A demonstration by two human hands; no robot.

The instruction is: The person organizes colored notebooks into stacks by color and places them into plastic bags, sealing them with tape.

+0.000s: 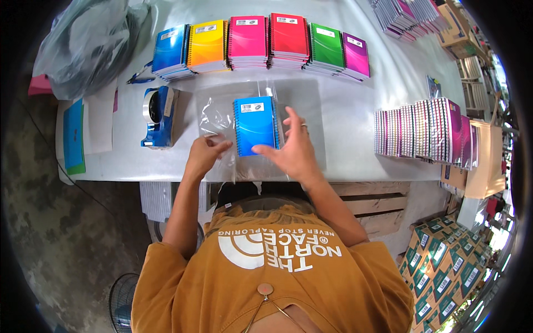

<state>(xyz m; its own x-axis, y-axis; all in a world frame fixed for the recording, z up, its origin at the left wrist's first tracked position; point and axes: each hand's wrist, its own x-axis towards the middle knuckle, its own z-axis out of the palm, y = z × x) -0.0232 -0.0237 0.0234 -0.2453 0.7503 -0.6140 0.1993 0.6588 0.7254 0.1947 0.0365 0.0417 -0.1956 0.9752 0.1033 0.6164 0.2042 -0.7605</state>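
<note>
A blue spiral-bound notebook (256, 125) with a white label lies in front of me on a clear plastic wrapper (216, 114). The wrapper spreads out on both sides of it, wrinkled and shiny on the left. My left hand (206, 155) is at the wrapper's lower left, fingers curled and thumb drawn in, seemingly pinching the film. On the other side, my right hand (297, 150) has its fingers spread beside the notebook. Its thumb reaches over the notebook's lower right part; whether it presses down I cannot tell.
Stacks of coloured notebooks (249, 41) form a row at the back. A blue tape dispenser (158, 117) stands left, below a pen (140, 75) and a grey plastic bag (89, 50). More stacked notebooks (419, 130) lie right. Cartons (444, 266) are piled at lower right.
</note>
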